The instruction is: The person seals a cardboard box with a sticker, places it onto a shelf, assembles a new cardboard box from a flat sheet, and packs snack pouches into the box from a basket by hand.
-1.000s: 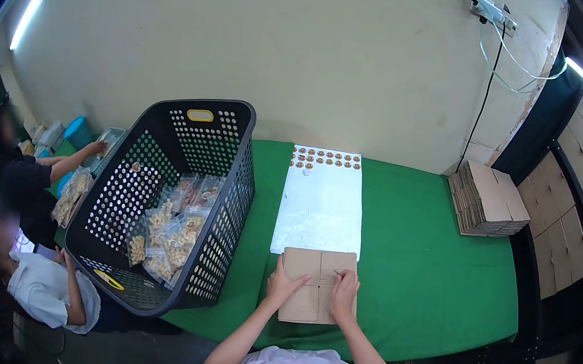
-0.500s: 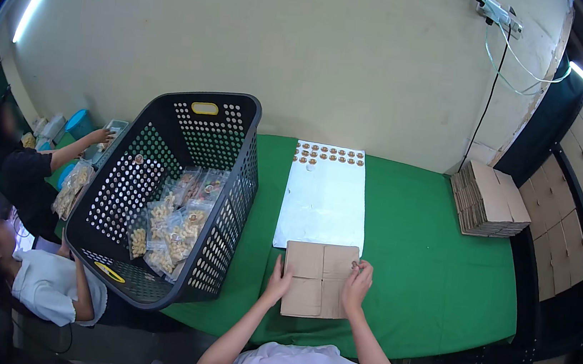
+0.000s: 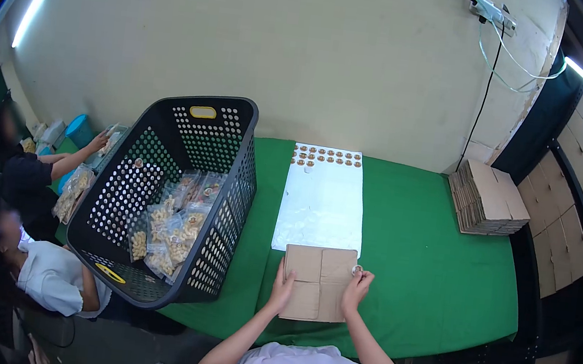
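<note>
A cardboard box [image 3: 303,300], seen from above with seams crossing its top, lies on the green cloth in front of me. My left hand [image 3: 281,290] grips its left edge, fingers along the side and partly hidden. At the right edge, my right hand [image 3: 357,290] pinches a small round sticker [image 3: 357,269] by the box's upper right corner. Just beyond the box lies a white sticker sheet [image 3: 320,210]. Rows of small round brown stickers [image 3: 330,159] fill its far end.
A large black basket [image 3: 246,170] holding several clear snack bags [image 3: 174,233] stands at left. Folded cardboard boxes [image 3: 494,198] are stacked at the table's right end, on the green cloth [image 3: 431,277]. Two people [image 3: 57,281] are at the far left, near a blue container [image 3: 80,130].
My right hand, with the round sticker, has turned slightly and shows its face more plainly. The box has barely shifted. At far left, one person's hand has lifted something small.
</note>
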### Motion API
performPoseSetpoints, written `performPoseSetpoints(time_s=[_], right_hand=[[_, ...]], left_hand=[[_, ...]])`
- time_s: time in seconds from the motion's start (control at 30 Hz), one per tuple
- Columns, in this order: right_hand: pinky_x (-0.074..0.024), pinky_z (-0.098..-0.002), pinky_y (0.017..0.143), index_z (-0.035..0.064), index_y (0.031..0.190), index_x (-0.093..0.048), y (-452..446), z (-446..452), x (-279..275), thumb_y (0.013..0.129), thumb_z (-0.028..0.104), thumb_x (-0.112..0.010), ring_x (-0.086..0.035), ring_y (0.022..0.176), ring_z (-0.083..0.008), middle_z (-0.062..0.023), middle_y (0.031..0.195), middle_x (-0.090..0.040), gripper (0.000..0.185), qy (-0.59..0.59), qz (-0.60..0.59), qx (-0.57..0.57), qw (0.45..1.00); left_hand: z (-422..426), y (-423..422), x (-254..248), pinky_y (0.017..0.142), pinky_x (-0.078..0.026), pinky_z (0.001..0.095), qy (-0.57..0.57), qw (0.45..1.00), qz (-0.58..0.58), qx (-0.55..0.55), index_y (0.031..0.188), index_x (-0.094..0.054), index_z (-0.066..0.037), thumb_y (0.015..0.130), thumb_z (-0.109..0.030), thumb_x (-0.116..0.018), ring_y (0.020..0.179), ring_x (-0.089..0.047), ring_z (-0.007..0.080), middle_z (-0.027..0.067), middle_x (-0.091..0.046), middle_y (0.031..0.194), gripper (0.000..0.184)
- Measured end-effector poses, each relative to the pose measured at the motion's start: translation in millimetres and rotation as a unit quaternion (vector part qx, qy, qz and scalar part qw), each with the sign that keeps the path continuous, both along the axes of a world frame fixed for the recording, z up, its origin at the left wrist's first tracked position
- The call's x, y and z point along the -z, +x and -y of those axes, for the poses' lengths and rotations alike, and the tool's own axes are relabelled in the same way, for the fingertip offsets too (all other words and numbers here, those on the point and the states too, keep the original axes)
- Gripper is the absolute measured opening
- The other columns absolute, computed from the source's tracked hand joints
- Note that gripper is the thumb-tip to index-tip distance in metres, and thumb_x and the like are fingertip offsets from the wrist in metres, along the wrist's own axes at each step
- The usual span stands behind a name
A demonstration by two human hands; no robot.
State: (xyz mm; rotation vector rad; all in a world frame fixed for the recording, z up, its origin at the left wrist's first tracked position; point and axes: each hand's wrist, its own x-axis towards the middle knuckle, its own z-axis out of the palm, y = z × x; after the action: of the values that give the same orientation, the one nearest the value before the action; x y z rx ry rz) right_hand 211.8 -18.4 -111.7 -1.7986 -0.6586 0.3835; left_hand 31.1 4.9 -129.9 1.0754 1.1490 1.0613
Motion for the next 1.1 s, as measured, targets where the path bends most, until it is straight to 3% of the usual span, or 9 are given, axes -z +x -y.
performPoseSetpoints(time_s=[0.13, 0.2, 0.5, 0.63, 0.7, 0.8, 0.9, 1.0, 1.1], right_hand=[[-0.0419, -0.0326, 0.072, 0.0, 0.09, -0.045, -1.3, 0.9, 5.9, 0.089, 0.014, -0.047, -0.052, 0.077, -0.0185, -0.0111, 0.088, -0.055, 0.014, 0.068, 0.011, -0.036, 0.997], [-0.0413, -0.035, 0.076, 0.0007, 0.091, -0.046, 1.7, 1.4, 9.0, 0.088, 0.016, -0.047, -0.052, 0.085, -0.0248, -0.0134, 0.094, -0.054, 0.015, 0.055, -0.002, -0.057, 0.997], [-0.0407, -0.0337, 0.078, 0.0012, 0.091, -0.046, -5.3, 9.2, 9.1, 0.086, 0.014, -0.049, -0.05, 0.088, -0.0245, -0.0125, 0.103, -0.051, 0.014, -0.005, 0.088, -0.031, 0.996], [-0.0368, -0.0361, 0.084, 0.0031, 0.09, -0.048, -3.9, 9.7, -0.6, 0.084, 0.018, -0.052, -0.047, 0.098, -0.0255, -0.0113, 0.109, -0.049, 0.016, 0.039, 0.055, -0.047, 0.997], [-0.0307, -0.0387, 0.089, 0.0053, 0.088, -0.051, -7.6, 14.0, -18.2, 0.082, 0.019, -0.056, -0.043, 0.105, -0.0253, -0.01, 0.112, -0.048, 0.016, 0.0, 0.152, -0.076, 0.985], [-0.0213, -0.041, 0.094, 0.0085, 0.083, -0.057, -16.0, 24.8, -38.7, 0.078, 0.021, -0.062, -0.036, 0.113, -0.0251, -0.0083, 0.115, -0.047, 0.014, -0.007, 0.228, -0.16, 0.96], [-0.0163, -0.0428, 0.095, 0.01, 0.075, -0.063, -23.1, 24.8, -39.9, 0.073, 0.02, -0.066, -0.033, 0.116, -0.0279, -0.0101, 0.118, -0.047, 0.011, -0.005, 0.222, -0.213, 0.952], [-0.0151, -0.0439, 0.095, 0.0099, 0.069, -0.066, -26.5, 22.0, -30.1, 0.071, 0.02, -0.067, -0.031, 0.117, -0.0297, -0.0124, 0.121, -0.045, 0.01, -0.041, 0.21, -0.219, 0.952], [-0.0151, -0.0444, 0.095, 0.0091, 0.067, -0.066, -25.4, 20.9, -24.5, 0.069, 0.02, -0.067, -0.03, 0.117, -0.0301, -0.014, 0.123, -0.044, 0.011, -0.065, 0.204, -0.226, 0.95]], left_hand=[[0.6, 0.9, -0.5, 0.099, -0.032, 0.0332, 0.035, 0.998, -0.049, -0.004, 0.139, -0.018, -0.005, 0.09, -0.027, -0.049, 0.121, -0.04, 0.0234, 0.0155, -0.039, 0.133, 0.062], [1.5, 0.1, -4.6, 0.097, -0.035, 0.0347, 0.046, 0.996, -0.074, 0.0, 0.138, -0.019, -0.006, 0.089, -0.029, -0.05, 0.118, -0.045, 0.0253, 0.017, -0.042, 0.131, 0.063], [8.7, 13.8, -33.1, 0.084, -0.044, 0.0461, 0.046, 0.917, -0.396, -0.02, 0.132, -0.027, 0.0, 0.09, -0.036, -0.04, 0.1, -0.053, 0.0414, 0.0245, -0.041, 0.128, 0.057], [7.6, 9.9, -28.0, 0.084, -0.044, 0.0466, 0.065, 0.921, -0.383, -0.013, 0.131, -0.027, 0.003, 0.091, -0.036, -0.038, 0.103, -0.051, 0.0418, 0.0243, -0.04, 0.128, 0.056], [7.2, 8.6, -21.2, 0.084, -0.044, 0.0462, 0.081, 0.919, -0.386, -0.016, 0.131, -0.027, 0.003, 0.091, -0.036, -0.038, 0.104, -0.051, 0.0421, 0.0242, -0.04, 0.129, 0.057], [8.8, 8.9, -32.1, 0.093, -0.037, 0.0481, 0.052, 0.932, -0.358, -0.015, 0.132, -0.027, 0.001, 0.09, -0.035, -0.041, 0.114, -0.044, 0.039, 0.0221, -0.039, 0.13, 0.057], [13.6, 13.5, -34.7, 0.102, -0.023, 0.0521, 0.205, 0.813, -0.538, -0.091, 0.131, -0.031, -0.001, 0.088, -0.033, -0.046, 0.124, -0.034, 0.035, 0.0185, -0.036, 0.133, 0.056], [18.4, 12.4, -39.1, 0.104, -0.012, 0.0558, 0.306, 0.805, -0.509, -0.012, 0.128, -0.038, -0.004, 0.084, -0.028, -0.051, 0.128, -0.027, 0.0314, 0.0146, -0.035, 0.134, 0.051], [21.5, 15.8, -40.6, 0.103, -0.014, 0.0557, 0.354, 0.814, -0.458, 0.046, 0.122, -0.045, -0.006, 0.082, -0.023, -0.054, 0.126, -0.03, 0.0311, 0.0126, -0.038, 0.131, 0.044]])
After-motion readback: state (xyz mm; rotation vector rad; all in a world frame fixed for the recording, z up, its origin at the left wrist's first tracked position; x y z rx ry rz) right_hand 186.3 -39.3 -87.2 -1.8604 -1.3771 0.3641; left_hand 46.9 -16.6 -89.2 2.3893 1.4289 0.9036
